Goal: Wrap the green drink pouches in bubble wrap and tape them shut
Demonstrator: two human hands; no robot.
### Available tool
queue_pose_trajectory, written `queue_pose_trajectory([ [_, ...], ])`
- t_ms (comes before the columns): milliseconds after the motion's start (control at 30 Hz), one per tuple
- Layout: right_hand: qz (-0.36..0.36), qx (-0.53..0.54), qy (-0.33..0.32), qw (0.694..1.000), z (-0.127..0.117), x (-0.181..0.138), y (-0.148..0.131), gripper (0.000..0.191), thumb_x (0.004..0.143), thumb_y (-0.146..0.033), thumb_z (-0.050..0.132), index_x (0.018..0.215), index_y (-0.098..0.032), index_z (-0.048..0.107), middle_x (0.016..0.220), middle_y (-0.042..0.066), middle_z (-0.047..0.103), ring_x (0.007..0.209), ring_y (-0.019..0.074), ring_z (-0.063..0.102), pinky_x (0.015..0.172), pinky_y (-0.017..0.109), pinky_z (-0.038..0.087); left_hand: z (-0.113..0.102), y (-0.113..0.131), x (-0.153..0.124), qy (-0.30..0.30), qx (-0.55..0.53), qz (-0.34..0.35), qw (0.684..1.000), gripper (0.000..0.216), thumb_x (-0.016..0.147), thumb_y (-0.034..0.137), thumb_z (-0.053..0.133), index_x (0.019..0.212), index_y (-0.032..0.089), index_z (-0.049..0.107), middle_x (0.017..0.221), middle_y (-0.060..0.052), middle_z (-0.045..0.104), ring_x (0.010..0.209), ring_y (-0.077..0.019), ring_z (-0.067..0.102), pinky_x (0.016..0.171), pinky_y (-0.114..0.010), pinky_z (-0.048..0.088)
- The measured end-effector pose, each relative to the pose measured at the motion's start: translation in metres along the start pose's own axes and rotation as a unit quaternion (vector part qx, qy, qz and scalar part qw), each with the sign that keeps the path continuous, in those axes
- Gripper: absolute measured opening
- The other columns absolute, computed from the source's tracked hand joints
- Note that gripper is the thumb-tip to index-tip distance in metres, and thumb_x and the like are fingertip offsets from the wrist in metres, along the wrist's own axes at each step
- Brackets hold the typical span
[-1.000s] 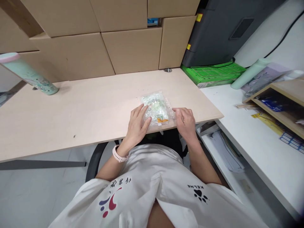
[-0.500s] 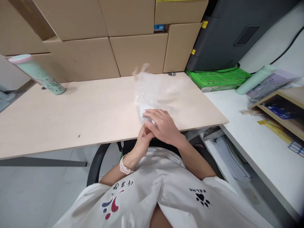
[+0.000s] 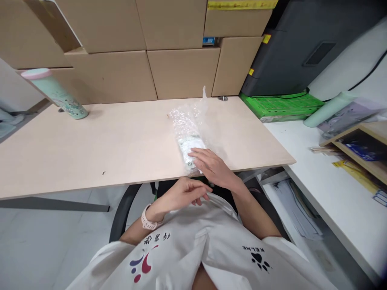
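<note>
A clear bubble-wrap sheet [image 3: 189, 121] lies crumpled on the wooden desk, one thin tip standing up at its far end. At its near end, by the desk's front edge, is a flat white packet [image 3: 189, 145] with small dark print. My right hand [image 3: 213, 168] rests over the packet's right side, fingers stretched and lying flat. In front of the desk edge, above my lap, hangs my left hand [image 3: 181, 194], with a pale pink watch strap at the wrist. Its fingers are loosely bent and apart, holding nothing; it does not touch the packet.
Cardboard boxes [image 3: 184, 74] line the back of the desk [image 3: 121, 141]. A mint tumbler [image 3: 60, 94] with a pink lid stands at the left. To the right are a green crate-like box [image 3: 284, 106], a dark grey case [image 3: 296, 52] and a white side table [image 3: 320, 181] with a wooden organiser.
My left hand has come away from the packet, down toward my lap. My right hand has shifted slightly right and down. The bubble wrap has settled flatter on the desk, showing the white packet.
</note>
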State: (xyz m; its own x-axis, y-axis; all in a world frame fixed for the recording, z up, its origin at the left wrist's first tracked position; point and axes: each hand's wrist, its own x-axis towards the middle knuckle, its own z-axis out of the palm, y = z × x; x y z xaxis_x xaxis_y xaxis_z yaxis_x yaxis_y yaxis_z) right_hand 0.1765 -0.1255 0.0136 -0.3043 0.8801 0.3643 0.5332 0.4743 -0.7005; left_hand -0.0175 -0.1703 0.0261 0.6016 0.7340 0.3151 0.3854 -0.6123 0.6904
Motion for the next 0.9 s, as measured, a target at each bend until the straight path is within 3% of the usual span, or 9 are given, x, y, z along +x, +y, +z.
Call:
queue_pose_trajectory([
  [100,0.002,-0.019,0.031,0.999,0.002,-0.001,0.007,0.044,0.103,-0.048,0.036,0.136,-0.031,0.058,0.146,0.004,0.055,0.14,0.0285,0.044,0.117,0.052,0.035,0.0,0.0,-0.002,0.011,-0.04,-0.016,0.999,0.031,0.102,0.041,0.044,0.125,0.038,0.064,0.103,0.0,0.076,0.105,-0.0254,0.07,0.092,-0.05,0.061],
  [167,0.029,-0.049,0.103,0.993,0.003,-0.003,0.021,0.047,0.103,-0.049,0.032,0.137,-0.028,0.058,0.144,0.007,0.056,0.138,0.0314,0.045,0.115,0.058,0.035,0.002,-0.002,0.003,0.079,-0.023,-0.017,0.996,0.029,0.098,0.036,0.053,0.125,0.034,0.063,0.119,-0.003,0.072,0.118,-0.026,0.065,0.102,-0.05,0.055],
  [233,0.039,-0.077,0.119,0.989,0.004,-0.006,0.036,0.047,0.102,-0.052,0.033,0.13,-0.029,0.063,0.137,0.009,0.06,0.134,0.0354,0.048,0.111,0.064,0.035,0.007,-0.01,0.011,0.129,0.011,-0.025,0.991,0.038,0.091,0.035,0.064,0.128,0.029,0.061,0.142,-0.007,0.058,0.138,-0.0311,0.049,0.116,-0.055,0.043],
  [367,0.038,-0.062,0.05,0.996,-0.002,-0.005,0.041,0.043,0.1,-0.055,0.038,0.12,-0.033,0.069,0.126,0.007,0.067,0.127,0.0365,0.054,0.108,0.069,0.036,0.019,-0.033,0.025,0.19,-0.081,-0.127,0.97,0.067,0.088,0.044,0.065,0.148,0.028,0.039,0.161,-0.011,0.035,0.15,-0.034,0.031,0.122,-0.059,0.032],
  [500,0.026,0.075,-0.007,0.997,0.001,0.011,-0.005,0.044,0.101,-0.053,0.037,0.137,-0.037,0.057,0.145,0.0,0.056,0.136,0.027,0.051,0.115,0.055,0.041,0.003,-0.049,0.017,0.22,-0.273,-0.19,0.917,0.056,0.099,0.057,0.039,0.151,0.039,0.031,0.159,-0.004,0.04,0.145,-0.0284,0.042,0.115,-0.053,0.046],
  [633,-0.085,0.02,-0.115,0.989,0.031,0.027,-0.047,0.046,0.103,-0.051,0.035,0.145,-0.038,0.05,0.157,-0.006,0.042,0.149,0.0253,0.032,0.126,0.052,0.023,-0.032,-0.065,-0.007,0.291,-0.191,-0.193,0.917,0.053,0.101,0.06,0.02,0.152,0.047,0.024,0.158,0.002,0.04,0.148,-0.0264,0.038,0.114,-0.059,0.045],
  [700,-0.104,-0.035,-0.129,0.986,0.046,0.028,-0.045,0.046,0.102,-0.049,0.04,0.145,-0.039,0.05,0.158,-0.006,0.041,0.15,0.027,0.031,0.126,0.052,0.021,-0.036,-0.072,-0.014,0.285,-0.073,-0.173,0.94,0.055,0.1,0.059,0.029,0.153,0.051,0.017,0.159,0.004,0.039,0.152,-0.0273,0.031,0.116,-0.064,0.041],
  [733,-0.095,-0.057,-0.113,0.987,0.05,0.026,-0.037,0.047,0.1,-0.05,0.043,0.145,-0.038,0.051,0.157,-0.005,0.042,0.149,0.0289,0.033,0.125,0.053,0.024,-0.034,-0.075,-0.015,0.233,-0.019,-0.156,0.96,0.059,0.099,0.058,0.038,0.154,0.05,0.017,0.158,0.003,0.04,0.153,-0.0283,0.027,0.117,-0.065,0.038],
  [900,0.009,-0.119,-0.052,0.991,0.038,0.006,0.03,0.052,0.101,-0.052,0.037,0.146,-0.031,0.051,0.147,0.005,0.055,0.143,0.0339,0.042,0.114,0.059,0.037,0.003,-0.076,0.006,0.153,0.015,-0.12,0.981,0.076,0.081,0.056,0.07,0.148,0.037,0.04,0.157,-0.005,0.042,0.153,-0.0363,0.024,0.122,-0.062,0.029],
])
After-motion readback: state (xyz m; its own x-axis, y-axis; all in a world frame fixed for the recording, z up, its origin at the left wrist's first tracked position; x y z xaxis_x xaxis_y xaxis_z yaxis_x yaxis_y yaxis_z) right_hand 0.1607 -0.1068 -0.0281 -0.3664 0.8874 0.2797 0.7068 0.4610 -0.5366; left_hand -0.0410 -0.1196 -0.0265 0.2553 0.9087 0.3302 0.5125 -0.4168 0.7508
